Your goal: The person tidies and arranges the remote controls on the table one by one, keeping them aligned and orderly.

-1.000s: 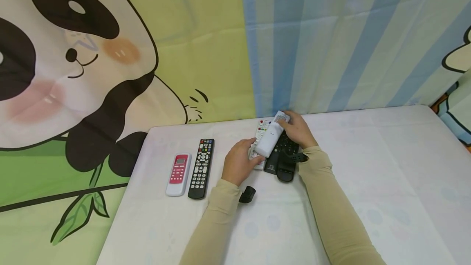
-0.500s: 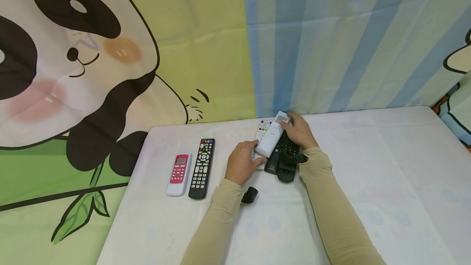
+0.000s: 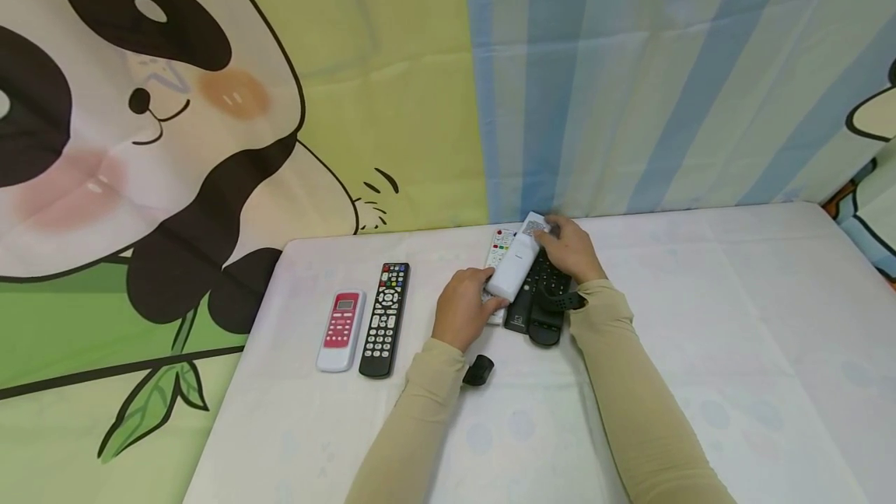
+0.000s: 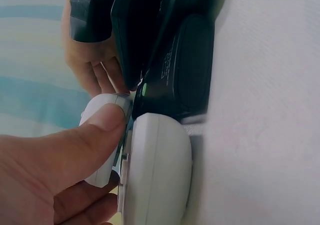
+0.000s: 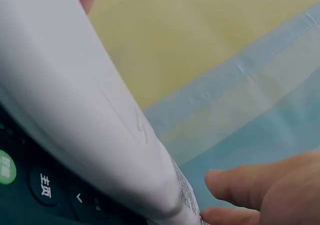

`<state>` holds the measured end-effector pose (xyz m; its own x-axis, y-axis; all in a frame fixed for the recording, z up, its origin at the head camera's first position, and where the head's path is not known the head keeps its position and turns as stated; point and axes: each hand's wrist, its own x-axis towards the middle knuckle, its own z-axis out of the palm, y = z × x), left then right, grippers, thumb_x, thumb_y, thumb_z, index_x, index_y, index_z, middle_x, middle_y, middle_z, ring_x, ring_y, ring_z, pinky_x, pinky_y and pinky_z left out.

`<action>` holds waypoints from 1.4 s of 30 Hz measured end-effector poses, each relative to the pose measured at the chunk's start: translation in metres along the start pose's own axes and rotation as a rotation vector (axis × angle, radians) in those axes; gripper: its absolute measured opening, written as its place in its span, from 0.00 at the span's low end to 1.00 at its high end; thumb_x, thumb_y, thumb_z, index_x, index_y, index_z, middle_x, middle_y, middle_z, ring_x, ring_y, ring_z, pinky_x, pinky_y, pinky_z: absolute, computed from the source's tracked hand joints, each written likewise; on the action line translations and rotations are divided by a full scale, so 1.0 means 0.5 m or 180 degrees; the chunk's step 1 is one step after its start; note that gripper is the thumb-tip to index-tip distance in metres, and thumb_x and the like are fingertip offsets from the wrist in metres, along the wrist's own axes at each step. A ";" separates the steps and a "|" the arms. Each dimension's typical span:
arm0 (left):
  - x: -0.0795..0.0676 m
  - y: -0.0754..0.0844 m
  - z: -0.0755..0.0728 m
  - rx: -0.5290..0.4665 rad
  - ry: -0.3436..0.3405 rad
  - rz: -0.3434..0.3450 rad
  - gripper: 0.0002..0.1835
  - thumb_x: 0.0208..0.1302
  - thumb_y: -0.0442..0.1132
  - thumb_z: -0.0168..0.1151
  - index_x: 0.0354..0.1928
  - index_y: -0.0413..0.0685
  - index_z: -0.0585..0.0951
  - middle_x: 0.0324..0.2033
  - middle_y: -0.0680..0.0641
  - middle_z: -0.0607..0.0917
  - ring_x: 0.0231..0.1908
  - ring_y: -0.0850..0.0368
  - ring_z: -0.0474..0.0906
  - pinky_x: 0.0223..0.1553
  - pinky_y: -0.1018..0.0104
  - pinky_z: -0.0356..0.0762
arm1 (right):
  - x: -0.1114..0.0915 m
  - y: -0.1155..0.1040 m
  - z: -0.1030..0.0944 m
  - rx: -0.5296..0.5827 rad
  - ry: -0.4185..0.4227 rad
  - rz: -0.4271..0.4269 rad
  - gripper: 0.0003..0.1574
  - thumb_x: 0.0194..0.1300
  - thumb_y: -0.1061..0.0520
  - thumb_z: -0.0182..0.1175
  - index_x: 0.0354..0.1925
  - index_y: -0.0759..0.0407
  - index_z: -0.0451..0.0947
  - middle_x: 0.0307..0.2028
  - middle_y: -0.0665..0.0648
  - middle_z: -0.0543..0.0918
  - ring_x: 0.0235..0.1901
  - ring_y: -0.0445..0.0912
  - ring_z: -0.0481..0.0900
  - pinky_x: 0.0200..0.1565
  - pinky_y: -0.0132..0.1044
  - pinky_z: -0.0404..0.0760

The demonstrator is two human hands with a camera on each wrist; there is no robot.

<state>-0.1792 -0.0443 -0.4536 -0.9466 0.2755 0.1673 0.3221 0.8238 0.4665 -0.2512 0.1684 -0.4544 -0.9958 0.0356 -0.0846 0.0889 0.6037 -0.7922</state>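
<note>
In the head view, my left hand point(image 3: 462, 306) pinches the near end of a white remote control point(image 3: 516, 264), which lies back side up and slanted. In the left wrist view its thumb point(image 4: 107, 117) presses that remote's end. My right hand point(image 3: 570, 249) is at the far, labelled end; in the right wrist view one fingertip point(image 5: 207, 215) touches the edge and another stands apart. Under the slanted remote lie a white remote with coloured buttons point(image 3: 501, 241) and a black remote point(image 3: 518, 317). Another black remote point(image 3: 544, 329) lies beside that one, partly hidden by the right wrist.
To the left on the white table point(image 3: 294, 426), a white remote with a red button panel point(image 3: 339, 331) and a long black remote point(image 3: 383, 321) lie side by side. A printed cloth point(image 3: 392, 99) rises behind the table. Black wrist devices show at both wrists.
My left hand has shifted slightly right along the near end of the slanted white remote. My right hand has eased slightly right, its thumb overlapping the remote less. The other remotes stay put.
</note>
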 end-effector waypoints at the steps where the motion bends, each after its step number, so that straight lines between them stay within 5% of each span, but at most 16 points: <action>1: 0.000 -0.001 -0.001 -0.0002 0.0005 -0.0001 0.31 0.55 0.48 0.77 0.59 0.41 0.82 0.48 0.44 0.86 0.51 0.50 0.81 0.53 0.58 0.79 | 0.000 0.000 0.000 -0.0008 0.0010 -0.0001 0.36 0.76 0.49 0.50 0.73 0.68 0.61 0.66 0.73 0.70 0.65 0.66 0.68 0.65 0.60 0.67; 11: -0.003 -0.008 -0.011 -0.0001 0.0063 -0.0002 0.32 0.53 0.47 0.78 0.59 0.42 0.83 0.49 0.43 0.86 0.51 0.49 0.81 0.53 0.57 0.80 | -0.010 -0.018 -0.004 0.0008 0.0070 -0.0070 0.34 0.77 0.49 0.51 0.72 0.67 0.64 0.69 0.73 0.67 0.67 0.66 0.66 0.66 0.60 0.66; 30: -0.030 -0.009 -0.075 -0.0145 0.0170 0.0027 0.31 0.52 0.46 0.79 0.58 0.42 0.83 0.50 0.43 0.86 0.53 0.48 0.80 0.55 0.55 0.79 | -0.032 -0.066 -0.003 0.0035 0.0253 -0.0418 0.33 0.76 0.49 0.53 0.70 0.66 0.67 0.67 0.70 0.71 0.65 0.66 0.68 0.63 0.61 0.70; 42: -0.051 -0.017 -0.104 -0.0151 0.0169 0.0043 0.31 0.54 0.46 0.77 0.60 0.42 0.82 0.50 0.46 0.86 0.53 0.49 0.80 0.56 0.56 0.78 | -0.043 -0.080 0.006 0.0350 0.0220 -0.0558 0.31 0.75 0.50 0.55 0.70 0.63 0.69 0.68 0.68 0.69 0.67 0.66 0.67 0.64 0.58 0.70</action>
<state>-0.1576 -0.0841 -0.4169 -0.9408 0.2586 0.2190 0.3360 0.7954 0.5044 -0.2334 0.1408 -0.4227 -0.9951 -0.0053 0.0990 -0.0876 0.5150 -0.8527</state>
